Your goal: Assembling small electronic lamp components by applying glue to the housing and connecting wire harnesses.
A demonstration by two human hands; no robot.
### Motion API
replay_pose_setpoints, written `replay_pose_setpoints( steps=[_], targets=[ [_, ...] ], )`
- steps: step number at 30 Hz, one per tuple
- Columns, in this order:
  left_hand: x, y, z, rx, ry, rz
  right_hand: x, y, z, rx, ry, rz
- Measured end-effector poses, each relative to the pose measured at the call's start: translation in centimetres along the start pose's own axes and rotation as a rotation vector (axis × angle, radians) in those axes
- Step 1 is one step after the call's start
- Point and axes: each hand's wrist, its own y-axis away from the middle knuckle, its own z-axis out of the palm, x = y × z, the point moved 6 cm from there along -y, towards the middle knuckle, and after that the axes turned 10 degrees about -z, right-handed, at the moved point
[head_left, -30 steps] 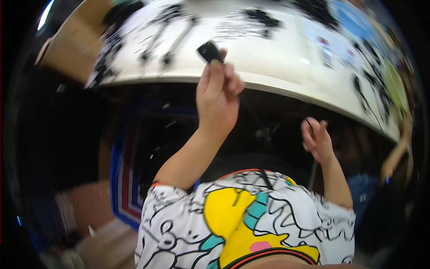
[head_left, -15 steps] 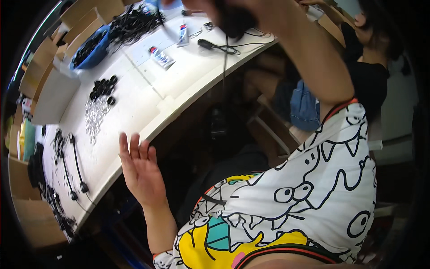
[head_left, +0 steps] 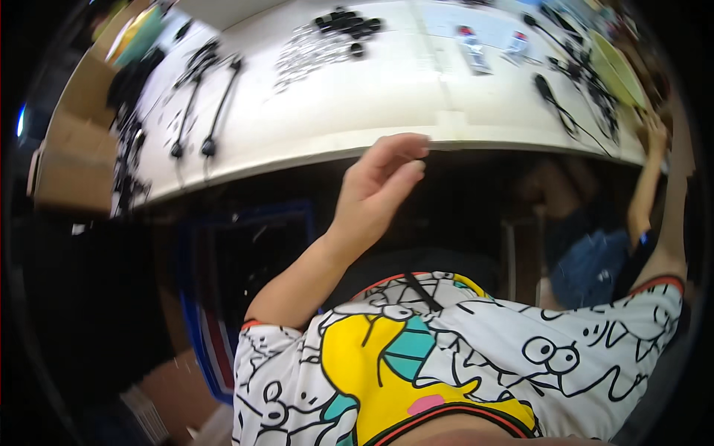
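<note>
My left hand (head_left: pixel 381 177) is raised just in front of the table's near edge. Its fingers are loosely bent, the thumb stands apart from them, and I see nothing in it. At the far right, my right forearm (head_left: pixel 678 201) reaches up along the dark rim; the hand there is too dark and blurred to read. Beyond my left hand, on the white table (head_left: pixel 372 104), lie a heap of black caps (head_left: pixel 348 24) and a spread of small clear pieces (head_left: pixel 312 56). Two tubes (head_left: pixel 473 50) with red-and-blue ends lie further right, with a black cable (head_left: pixel 554 104) beyond them.
Two black cords (head_left: pixel 222 111) and tangled cables lie at the table's left end, by a cardboard box (head_left: pixel 78 160). A pale green basin (head_left: pixel 616 70) stands at the right, where a co-worker's hand (head_left: pixel 654 134) touches near it. A blue-framed crate (head_left: pixel 245 212) is below the table.
The view has swung left. My left hand has come across to the middle and its fingers have bent. My right hand, earlier raised with a black corded thing, is now at the far right rim.
</note>
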Motion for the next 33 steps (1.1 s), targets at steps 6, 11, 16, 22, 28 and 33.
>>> replay_pose_setpoints(
  steps=[6,11,16,22,28,33],
  targets=[
    [6.5,-0.5,-10.7,0.680,-1.449,0.422,6.6,4.7,11.6,-0.159,0.202,-0.016],
    [8.1,0.9,-24.7,1.118,-1.897,-0.039,-3.0,8.1,14.5,-0.267,0.579,0.107],
    [6.7,0.2,-28.7,1.006,-1.760,-0.483,-13.9,7.7,15.6,-0.097,0.472,-0.320],
    [10.5,3.8,-33.5,1.042,-0.344,0.090,-30.9,9.0,18.6,-0.134,0.200,-0.654],
    [15.6,7.5,-27.7,0.867,-0.141,0.506,-39.3,10.1,18.0,-0.159,0.122,-0.827],
    [16.4,8.6,-21.2,0.526,-0.350,0.369,-45.3,10.0,13.0,0.182,-0.067,-0.926]
  ],
)
